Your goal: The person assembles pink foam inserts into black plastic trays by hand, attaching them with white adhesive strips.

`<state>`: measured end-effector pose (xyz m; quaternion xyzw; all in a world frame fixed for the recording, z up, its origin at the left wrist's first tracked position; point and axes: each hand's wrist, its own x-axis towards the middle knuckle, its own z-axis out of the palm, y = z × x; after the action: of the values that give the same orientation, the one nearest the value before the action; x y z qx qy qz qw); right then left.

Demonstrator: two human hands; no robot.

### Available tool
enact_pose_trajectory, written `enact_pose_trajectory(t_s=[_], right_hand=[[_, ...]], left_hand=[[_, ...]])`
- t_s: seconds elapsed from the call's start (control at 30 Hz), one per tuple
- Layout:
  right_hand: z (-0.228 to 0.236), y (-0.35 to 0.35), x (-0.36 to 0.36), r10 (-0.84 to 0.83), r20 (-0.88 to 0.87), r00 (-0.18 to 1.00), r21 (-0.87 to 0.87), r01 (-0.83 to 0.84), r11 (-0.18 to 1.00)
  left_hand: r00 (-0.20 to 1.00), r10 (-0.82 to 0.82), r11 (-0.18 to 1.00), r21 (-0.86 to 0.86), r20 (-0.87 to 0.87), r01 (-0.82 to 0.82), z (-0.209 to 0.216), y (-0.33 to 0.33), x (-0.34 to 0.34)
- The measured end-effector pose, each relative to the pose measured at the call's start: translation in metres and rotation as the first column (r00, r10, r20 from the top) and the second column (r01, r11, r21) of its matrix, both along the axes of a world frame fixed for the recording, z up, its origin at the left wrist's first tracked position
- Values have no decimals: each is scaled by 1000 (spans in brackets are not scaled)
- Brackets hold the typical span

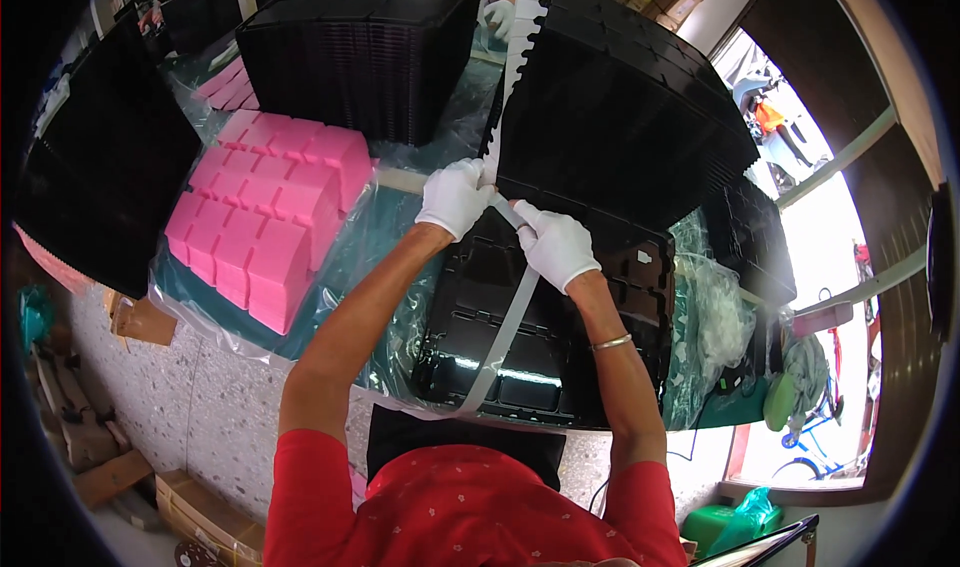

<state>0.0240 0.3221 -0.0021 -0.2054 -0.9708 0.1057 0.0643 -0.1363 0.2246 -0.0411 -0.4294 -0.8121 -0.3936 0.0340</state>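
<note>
Both my hands wear white gloves and work close together over the near edge of a tall stack of black plastic trays. My left hand (455, 199) is closed, its fingertips pinching a pale flat strip (508, 327). Just to the right, my right hand (556, 243) grips the same strip, its thumb and fingers pressed together. From my hands the strip runs down across a glossy black tray (560, 337) to its near edge. Beyond my left hand, a white band (516, 57) rises along the notched edge of the black tray stack (610, 107).
Pink foam blocks (265, 207) stand in rows on the green table (345, 297), left of the trays. More black tray stacks (355, 67) rise behind and at far left. Crumpled clear plastic (715, 312) lies at the right. Beyond the stacks, another person's gloved hand (500, 17) shows.
</note>
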Motion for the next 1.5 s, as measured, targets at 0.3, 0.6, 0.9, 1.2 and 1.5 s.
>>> enact_pose_trajectory(t_s=[0.3,0.6,0.9,1.2,1.5], right_hand=[[-4,10,3,100,13,995,86,-101,991],[4,10,1,97,137,986,-56,-90,994],[-4,11,10,109,42,993,-41,-107,993],[-4,12,9,92,64,994,-72,-87,994],[-14,13,13,88,-59,994,-7,-89,996]], left_hand=[[972,-36,991,-132,-233,5,-7,6,2],[990,-1,989,-147,-138,-20,-17,2,2],[986,158,958,-234,-55,-166,-10,15,19],[984,146,963,-215,-100,-165,-10,10,27],[976,195,961,-178,-100,-210,-20,8,10]])
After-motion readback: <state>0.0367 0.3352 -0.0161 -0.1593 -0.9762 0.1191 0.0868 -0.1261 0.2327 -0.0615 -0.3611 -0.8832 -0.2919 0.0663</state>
